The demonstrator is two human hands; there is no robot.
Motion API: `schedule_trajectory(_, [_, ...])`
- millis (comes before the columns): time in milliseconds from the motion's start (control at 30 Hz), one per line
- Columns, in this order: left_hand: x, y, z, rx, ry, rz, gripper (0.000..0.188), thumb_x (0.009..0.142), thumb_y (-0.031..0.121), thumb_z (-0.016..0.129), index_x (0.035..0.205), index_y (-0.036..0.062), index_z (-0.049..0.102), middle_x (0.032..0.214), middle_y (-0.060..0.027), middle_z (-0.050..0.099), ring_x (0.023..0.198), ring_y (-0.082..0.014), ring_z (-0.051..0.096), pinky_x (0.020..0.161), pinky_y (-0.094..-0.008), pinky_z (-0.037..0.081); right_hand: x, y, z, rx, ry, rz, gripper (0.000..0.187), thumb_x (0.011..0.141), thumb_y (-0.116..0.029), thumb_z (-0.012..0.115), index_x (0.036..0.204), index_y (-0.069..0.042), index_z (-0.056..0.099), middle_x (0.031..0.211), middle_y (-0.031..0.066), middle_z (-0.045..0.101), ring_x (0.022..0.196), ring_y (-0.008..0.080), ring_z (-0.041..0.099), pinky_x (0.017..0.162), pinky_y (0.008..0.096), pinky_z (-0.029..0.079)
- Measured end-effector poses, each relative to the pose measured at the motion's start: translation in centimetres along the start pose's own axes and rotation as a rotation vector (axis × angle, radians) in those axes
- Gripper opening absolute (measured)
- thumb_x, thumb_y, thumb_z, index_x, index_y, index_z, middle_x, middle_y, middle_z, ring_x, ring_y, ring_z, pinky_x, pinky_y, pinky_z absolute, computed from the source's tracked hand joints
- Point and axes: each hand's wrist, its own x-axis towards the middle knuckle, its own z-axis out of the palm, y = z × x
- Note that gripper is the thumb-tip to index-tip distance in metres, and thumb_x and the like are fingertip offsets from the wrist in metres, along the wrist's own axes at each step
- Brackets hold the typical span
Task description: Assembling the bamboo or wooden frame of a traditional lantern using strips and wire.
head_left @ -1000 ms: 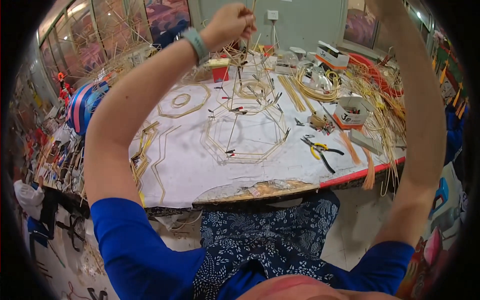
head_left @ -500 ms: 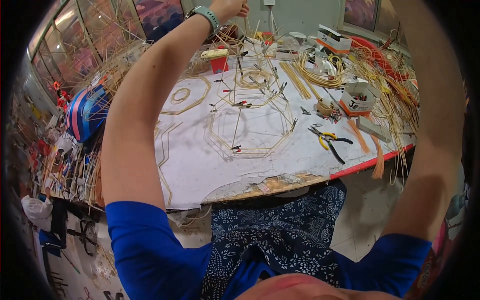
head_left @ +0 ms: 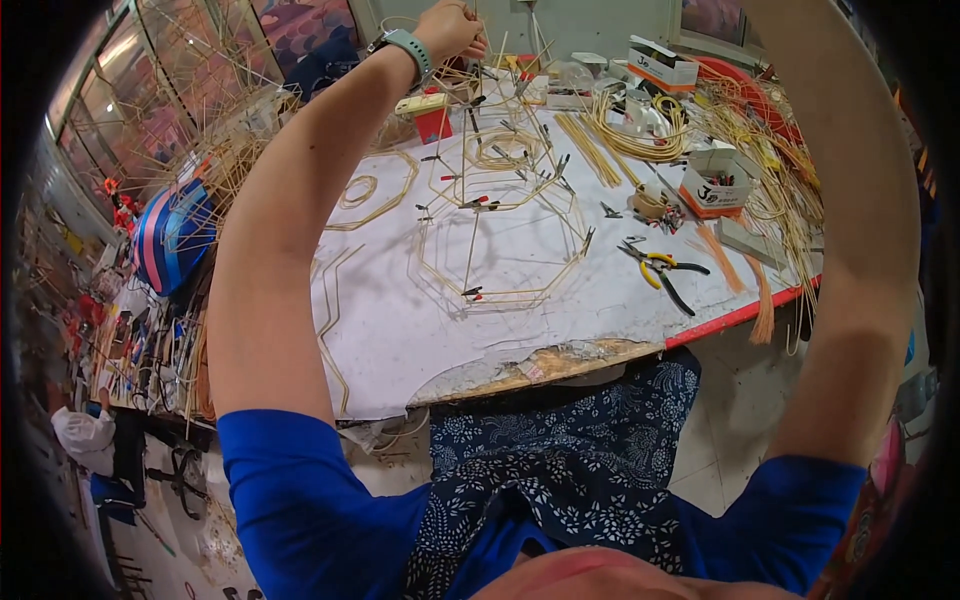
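The left hand (head_left: 450, 32), fingers (head_left: 474, 43) curled near the frame (head_left: 471, 250), was shown more fully than before; its grip and the right hand's could not be told. The flat octagon (head_left: 416, 178) was partly covered by the left arm (head_left: 275, 240).

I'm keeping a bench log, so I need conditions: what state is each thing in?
Left hand, raised, fingers curled; grip unclear
Right hand, out of view
Wristwatch, strapped on
Octagonal stick frame, standing, clipped together
Black-and-red clips, clamped on the frame
Pliers, lying with handles spread
Front carton, flaps open
Cane-like coil, wound in loops
Table's front edge, chipped
Orange fibre bundle, hanging over the edge
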Motion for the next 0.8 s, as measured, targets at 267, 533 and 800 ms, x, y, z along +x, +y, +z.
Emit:
schedule_trajectory(267, [-1.5, -0.4, -1.4, 0.308, -0.096, -0.084, 0.032, 0.087, 0.011, 0.054, 0.108, -0.0129, 0.05, 0.099, -0.0202, 0.061, 0.081, -0.0203, 0.065, 0.068, -0.0264, 0.056, 6.6, 5.8, 2.3, -0.725, 0.421, -0.841, 0.022, 0.086, -0.012, 0.057, 0.087, 0.008, 0.065, 0.067, 0.0123, 0.064, 0.057, 0.0177, 0.063, 0.056, 0.0276, 0.053])
schedule_trajectory(533, [-5.9, 5.0, -3.5, 0.708, 0.109, 0.308, 0.029, 0.082, 0.014, 0.062, 0.099, -0.0088, 0.055, 0.09, -0.0179, 0.063, 0.076, -0.0223, 0.065, 0.067, -0.0306, 0.053, 4.9, 13.7, 4.3, -0.743, 0.482, -0.654, 0.019, 0.081, -0.014, 0.059, 0.084, 0.003, 0.068, 0.063, 0.0123, 0.065, 0.059, 0.0132, 0.064, 0.056, 0.0278, 0.053])
schedule_trajectory(800, [-12.1, 6.4, -0.7, 0.413, 0.158, 0.348, 0.037, 0.076, 0.018, 0.072, 0.1, -0.0068, 0.058, 0.093, -0.0192, 0.065, 0.084, -0.0235, 0.066, 0.072, -0.0303, 0.051, 4.4, 20.4, 7.7, -0.874, 0.507, -0.622, 0.019, 0.078, -0.015, 0.058, 0.077, 0.001, 0.068, 0.068, 0.0218, 0.062, 0.062, 0.0312, 0.064, 0.059, 0.0369, 0.051])
